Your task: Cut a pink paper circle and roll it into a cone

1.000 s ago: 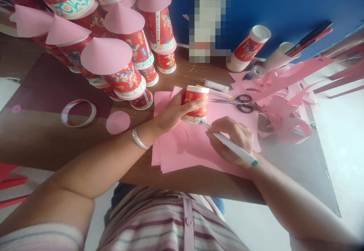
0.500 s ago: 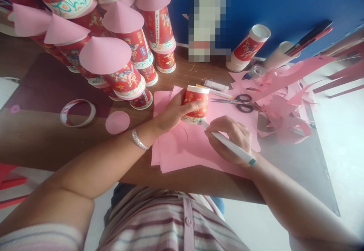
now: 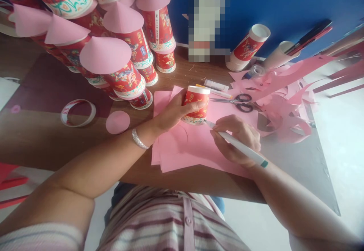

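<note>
My left hand is wrapped round a red patterned paper cup with white at its top and bottom edges. The cup sits upright over a stack of pink paper, which carries a faint curved line. In my right hand is a white marker pen with a green end. Its tip points at the cup's lower right edge; whether it touches, I cannot tell. Beyond the cup lie black-handled scissors, a glue stick and an orange-and-white pen.
Red cup towers with pink paper cones crowd the left back. A tape roll and a pink paper disc lie at left. Pink scraps, a pen holder and stacked cups are at right.
My right hand has shifted a little to the right with the marker pen, its tip moving along the cup's bottom edge. The left hand and cup have barely moved.
</note>
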A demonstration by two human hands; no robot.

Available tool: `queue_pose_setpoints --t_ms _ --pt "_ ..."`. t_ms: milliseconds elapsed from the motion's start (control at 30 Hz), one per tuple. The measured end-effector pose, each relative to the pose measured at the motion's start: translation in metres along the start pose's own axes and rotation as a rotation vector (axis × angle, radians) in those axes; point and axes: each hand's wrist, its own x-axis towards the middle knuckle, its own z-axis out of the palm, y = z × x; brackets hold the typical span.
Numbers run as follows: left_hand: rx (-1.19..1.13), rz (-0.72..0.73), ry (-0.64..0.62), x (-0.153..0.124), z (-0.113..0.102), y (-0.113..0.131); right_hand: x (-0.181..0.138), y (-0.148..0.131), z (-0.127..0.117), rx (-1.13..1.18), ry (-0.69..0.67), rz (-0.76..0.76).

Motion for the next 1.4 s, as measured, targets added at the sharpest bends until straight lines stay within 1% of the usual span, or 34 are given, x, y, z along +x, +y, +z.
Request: queue_pose_setpoints --t_ms 67,300,467,800,933,1100,1233,1300,1400 --pt "-0.009 0.004 0.01 0.0 0.0 0.001 0.0 0.0 0.0 -0.005 0.03 0.01" --pt "-0.11 0.019 -0.005 -0.001 0.001 0.003 0.0 0.002 0.0 -0.025 0.027 0.015" --pt "-0.177 0.031 0.036 0.002 0.0 0.002 0.001 0.005 0.001 -0.033 0.073 -0.046" --pt "-0.177 0.015 0.032 0.002 -0.001 0.002 0.001 0.007 0.0 -0.054 0.046 -0.08" --pt "-0.186 0.042 0.047 0.002 0.0 0.002 -0.001 0.01 0.004 -0.048 0.074 -0.058" --pt "-0.191 0.052 0.055 0.003 0.0 0.002 -0.005 0.013 0.009 -0.056 0.124 0.008" --pt "-0.2 0.062 0.087 0.003 0.001 0.002 -0.003 0.011 0.007 -0.047 0.085 0.027" --pt "-0.215 0.056 0.073 0.003 0.0 0.002 -0.002 0.009 0.007 -0.05 0.068 0.038" --pt "-0.233 0.01 0.03 0.004 0.0 0.001 -0.003 0.008 0.008 -0.031 0.057 0.026"
